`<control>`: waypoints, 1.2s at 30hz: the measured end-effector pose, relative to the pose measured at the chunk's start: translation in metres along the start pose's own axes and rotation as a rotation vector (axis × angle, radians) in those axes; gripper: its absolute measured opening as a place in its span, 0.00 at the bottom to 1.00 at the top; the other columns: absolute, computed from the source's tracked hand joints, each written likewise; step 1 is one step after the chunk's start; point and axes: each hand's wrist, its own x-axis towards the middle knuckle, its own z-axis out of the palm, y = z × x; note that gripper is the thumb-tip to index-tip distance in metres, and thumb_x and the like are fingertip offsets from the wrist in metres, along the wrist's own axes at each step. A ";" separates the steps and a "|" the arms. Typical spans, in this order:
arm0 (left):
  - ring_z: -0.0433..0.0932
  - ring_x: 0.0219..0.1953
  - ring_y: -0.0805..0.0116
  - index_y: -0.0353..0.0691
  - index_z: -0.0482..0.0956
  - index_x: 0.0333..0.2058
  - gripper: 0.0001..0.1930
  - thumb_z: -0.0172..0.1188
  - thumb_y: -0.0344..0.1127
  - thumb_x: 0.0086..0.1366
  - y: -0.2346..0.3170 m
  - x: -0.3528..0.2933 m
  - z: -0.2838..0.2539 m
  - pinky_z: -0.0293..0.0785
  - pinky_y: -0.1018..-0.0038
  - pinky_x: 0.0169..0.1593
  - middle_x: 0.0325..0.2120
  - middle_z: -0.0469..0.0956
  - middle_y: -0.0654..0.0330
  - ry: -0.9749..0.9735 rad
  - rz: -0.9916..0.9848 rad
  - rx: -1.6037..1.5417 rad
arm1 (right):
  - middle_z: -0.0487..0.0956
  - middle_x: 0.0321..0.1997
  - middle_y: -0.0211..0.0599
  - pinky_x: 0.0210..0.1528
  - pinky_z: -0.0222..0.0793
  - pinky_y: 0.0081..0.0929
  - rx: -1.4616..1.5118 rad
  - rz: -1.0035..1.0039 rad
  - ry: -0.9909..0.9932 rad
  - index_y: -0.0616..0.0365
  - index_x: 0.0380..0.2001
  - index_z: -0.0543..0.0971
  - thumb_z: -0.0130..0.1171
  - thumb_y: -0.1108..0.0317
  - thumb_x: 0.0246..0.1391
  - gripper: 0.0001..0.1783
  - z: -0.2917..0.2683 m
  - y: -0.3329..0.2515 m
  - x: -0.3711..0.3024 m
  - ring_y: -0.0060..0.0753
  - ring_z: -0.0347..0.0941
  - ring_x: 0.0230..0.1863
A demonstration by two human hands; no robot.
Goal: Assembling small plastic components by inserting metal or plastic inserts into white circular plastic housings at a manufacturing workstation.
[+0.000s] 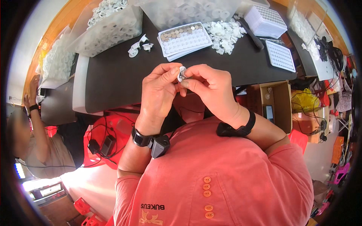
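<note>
Above the table's near edge, a small round white plastic part (181,75) with a dark bit inside is held between both hands. The thumb and fingers of my left hand (157,86) are closed on its left side. From the right, the thumb and forefinger of my right hand (213,87) pinch at its edge; whether they also grip a separate tiny piece is hidden. Just beyond my hands lies a stack of white moulded trays (184,46), the top one bearing round silvery discs like button cells along its far rows. Loose white plastic parts (134,49) rest left of the trays.
Behind the trays stand translucent bins (113,37) full of white parts. A heap of small white pieces (225,35), a tray stack (266,20) and a single tray (280,55) are to the right. Another person (45,147) is at the far left. A cardboard box (281,100) sits below right.
</note>
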 end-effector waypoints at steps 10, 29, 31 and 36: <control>0.78 0.31 0.67 0.34 0.78 0.45 0.13 0.59 0.38 0.70 0.000 -0.004 -0.001 0.72 0.71 0.31 0.34 0.80 0.57 -0.006 -0.008 0.000 | 0.83 0.29 0.39 0.36 0.76 0.23 0.146 0.114 -0.182 0.66 0.36 0.75 0.62 0.79 0.56 0.06 -0.007 0.001 0.004 0.25 0.82 0.32; 0.79 0.32 0.65 0.29 0.78 0.46 0.12 0.59 0.34 0.71 0.000 -0.006 -0.003 0.77 0.67 0.32 0.35 0.80 0.54 -0.030 0.028 -0.116 | 0.81 0.27 0.29 0.35 0.71 0.18 0.044 0.070 -0.198 0.63 0.28 0.78 0.66 0.78 0.54 0.05 -0.016 0.005 0.027 0.14 0.75 0.32; 0.79 0.32 0.64 0.28 0.78 0.46 0.13 0.59 0.34 0.71 -0.002 -0.007 -0.005 0.77 0.67 0.32 0.36 0.81 0.54 -0.035 0.035 -0.115 | 0.81 0.27 0.29 0.35 0.71 0.18 0.047 0.060 -0.219 0.63 0.28 0.78 0.65 0.78 0.54 0.05 -0.016 0.005 0.028 0.14 0.75 0.32; 0.80 0.33 0.64 0.28 0.78 0.47 0.13 0.59 0.33 0.71 -0.001 -0.006 -0.005 0.78 0.67 0.33 0.36 0.81 0.53 -0.032 0.021 -0.126 | 0.80 0.27 0.27 0.34 0.70 0.19 -0.043 0.017 -0.267 0.63 0.27 0.78 0.64 0.78 0.54 0.05 -0.017 0.003 0.033 0.14 0.74 0.31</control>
